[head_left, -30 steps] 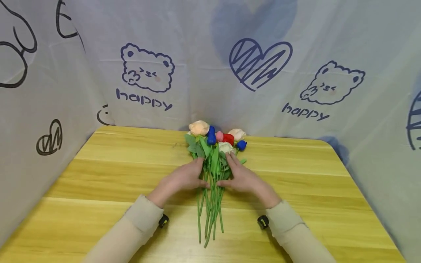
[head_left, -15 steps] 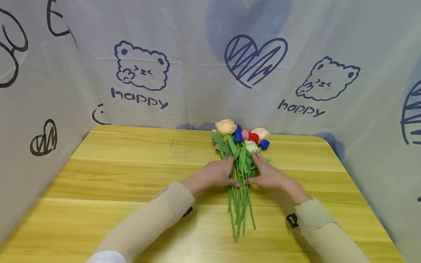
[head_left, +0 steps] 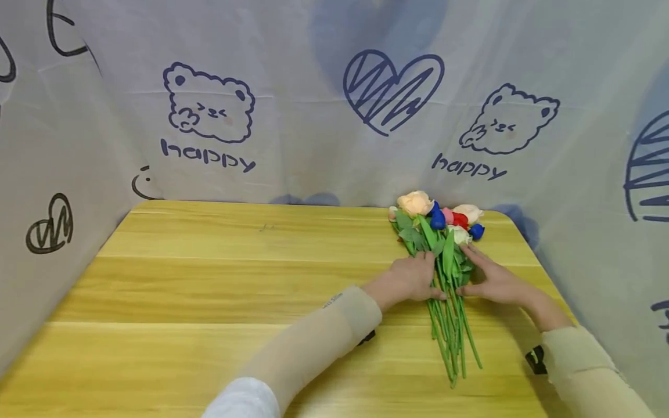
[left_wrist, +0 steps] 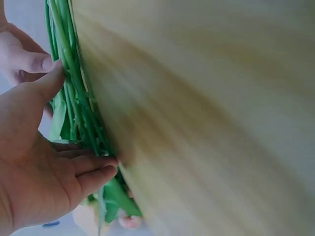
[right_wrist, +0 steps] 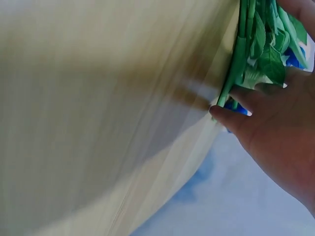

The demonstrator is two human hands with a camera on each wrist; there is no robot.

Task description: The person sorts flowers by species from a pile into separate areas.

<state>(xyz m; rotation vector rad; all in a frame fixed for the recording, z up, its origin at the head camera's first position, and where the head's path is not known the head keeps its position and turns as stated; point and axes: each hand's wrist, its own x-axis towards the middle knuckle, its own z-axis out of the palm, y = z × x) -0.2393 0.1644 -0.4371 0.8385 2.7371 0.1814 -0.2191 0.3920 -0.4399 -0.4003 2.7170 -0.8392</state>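
Observation:
A bunch of flowers (head_left: 448,255) with long green stems (head_left: 452,337) lies on the table, its heads toward the back wall. The blooms are peach, blue, pink, red, white and cream. My left hand (head_left: 410,278) is against the left side of the stems; in the left wrist view its thumb and fairly straight fingers (left_wrist: 91,167) touch them. From the other side my right hand (head_left: 496,283) rests against the leaves and stems with spread fingers. In the right wrist view, its straight fingertips (right_wrist: 221,112) meet the green stems (right_wrist: 238,59). Leaves hide part of the bunch's middle.
The wooden table (head_left: 209,278) stretches widely to the left. Its rounded back right corner is close to the flowers and the right forearm. A pale curtain (head_left: 303,133) with drawn bears and hearts hangs directly behind the table and along both sides.
Both hands and the bunch of flowers between them have moved right across the table, from the middle to near the right edge. The view has turned slightly right.

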